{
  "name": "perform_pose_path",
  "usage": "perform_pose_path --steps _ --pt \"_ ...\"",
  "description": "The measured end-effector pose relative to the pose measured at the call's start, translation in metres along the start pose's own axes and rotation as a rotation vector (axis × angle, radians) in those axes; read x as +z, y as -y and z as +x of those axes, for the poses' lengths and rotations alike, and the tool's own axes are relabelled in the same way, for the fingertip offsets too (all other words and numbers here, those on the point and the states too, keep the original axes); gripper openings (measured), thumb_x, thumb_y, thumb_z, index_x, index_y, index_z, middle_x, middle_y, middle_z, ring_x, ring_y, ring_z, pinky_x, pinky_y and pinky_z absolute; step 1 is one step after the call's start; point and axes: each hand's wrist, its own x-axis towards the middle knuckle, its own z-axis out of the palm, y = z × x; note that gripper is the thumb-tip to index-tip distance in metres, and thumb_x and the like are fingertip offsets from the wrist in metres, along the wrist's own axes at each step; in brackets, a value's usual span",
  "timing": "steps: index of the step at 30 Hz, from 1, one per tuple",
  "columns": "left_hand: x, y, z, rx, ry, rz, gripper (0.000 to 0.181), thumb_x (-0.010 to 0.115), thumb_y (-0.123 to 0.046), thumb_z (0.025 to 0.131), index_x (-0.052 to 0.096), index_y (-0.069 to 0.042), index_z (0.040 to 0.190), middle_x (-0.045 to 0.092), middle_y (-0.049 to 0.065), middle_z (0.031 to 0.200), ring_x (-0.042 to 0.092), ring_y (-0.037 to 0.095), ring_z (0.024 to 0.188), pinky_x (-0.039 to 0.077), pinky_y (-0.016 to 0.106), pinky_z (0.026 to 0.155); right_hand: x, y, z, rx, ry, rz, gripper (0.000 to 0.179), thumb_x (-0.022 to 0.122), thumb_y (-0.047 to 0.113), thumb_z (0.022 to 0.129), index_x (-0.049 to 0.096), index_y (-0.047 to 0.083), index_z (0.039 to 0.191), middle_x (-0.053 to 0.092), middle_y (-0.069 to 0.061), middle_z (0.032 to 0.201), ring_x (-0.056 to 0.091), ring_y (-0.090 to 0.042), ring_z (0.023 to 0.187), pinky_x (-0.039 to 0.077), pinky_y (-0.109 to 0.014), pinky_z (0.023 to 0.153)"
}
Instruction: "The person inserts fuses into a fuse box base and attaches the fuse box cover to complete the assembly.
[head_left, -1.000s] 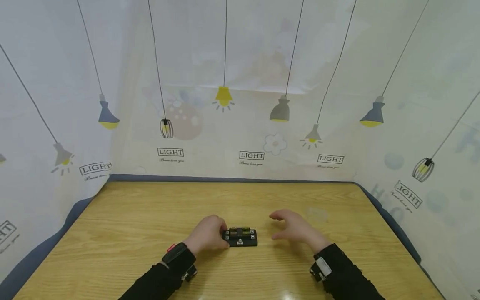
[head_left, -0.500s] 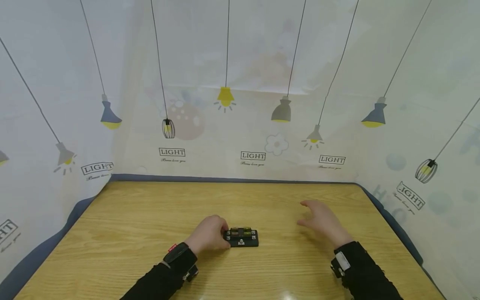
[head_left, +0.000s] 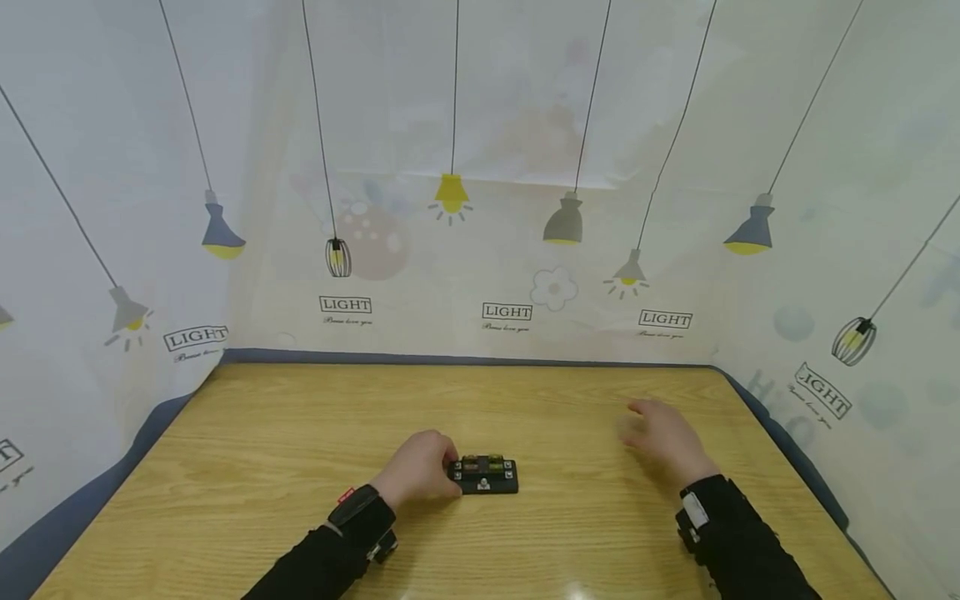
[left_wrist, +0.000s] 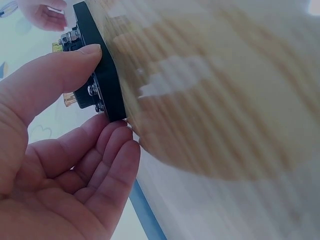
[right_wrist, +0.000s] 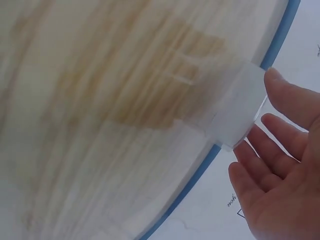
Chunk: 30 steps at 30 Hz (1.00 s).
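My left hand (head_left: 420, 468) holds a black fuse block (head_left: 483, 475) by its left end on the wooden table. Yellow fuses and metal terminal screws show on top of the block. In the left wrist view the thumb (left_wrist: 85, 60) presses its upper side, with curled fingertips (left_wrist: 120, 131) at the lower edge. Further right, my right hand (head_left: 667, 437) is around a clear plastic cover (right_wrist: 240, 107). The right wrist view has the thumb at one corner of the cover and the fingers at the other; the head view hides the cover.
The wooden table (head_left: 337, 408) runs back to a blue-grey edge strip (head_left: 450, 358). White sheeting (head_left: 420, 100) printed with hanging lamps stands behind and on both sides.
My right hand has moved right and slightly away, from beside the fuse block to where the clear cover lay, and its fingers have drawn together. The left hand and fuse block stay put.
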Motion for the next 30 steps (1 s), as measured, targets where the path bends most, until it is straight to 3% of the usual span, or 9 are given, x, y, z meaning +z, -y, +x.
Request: perform_pose_path --steps 11,20,30 --pt "0.001 0.002 0.002 -0.004 0.000 0.011 0.036 0.089 -0.017 0.069 0.073 -0.003 0.098 0.062 0.003 0.088 0.055 0.018 0.077 0.049 0.038 0.073 0.000 -0.002 0.003 -0.008 -0.004 -0.064 0.030 0.069 0.005 0.090 0.062 -0.010 0.115 0.062 -0.028 0.112 0.058 -0.045 0.105 0.047 -0.054 0.088" --pt "0.001 0.001 0.001 -0.011 0.004 -0.002 0.036 0.088 -0.015 0.068 0.073 -0.002 0.099 0.063 0.004 0.089 0.057 0.020 0.080 0.050 0.040 0.075 0.006 0.000 0.005 -0.016 -0.026 -0.038 0.026 0.065 0.005 0.094 0.064 -0.008 0.116 0.064 -0.025 0.113 0.059 -0.043 0.106 0.046 -0.054 0.090" --pt "0.000 0.000 0.001 -0.007 0.003 0.001 0.036 0.089 -0.014 0.068 0.073 -0.002 0.097 0.063 0.004 0.088 0.057 0.020 0.079 0.050 0.040 0.075 0.015 0.032 0.006 -0.121 -0.040 -0.010 0.032 0.070 0.003 0.089 0.064 -0.006 0.119 0.063 -0.023 0.117 0.057 -0.042 0.112 0.044 -0.054 0.095"
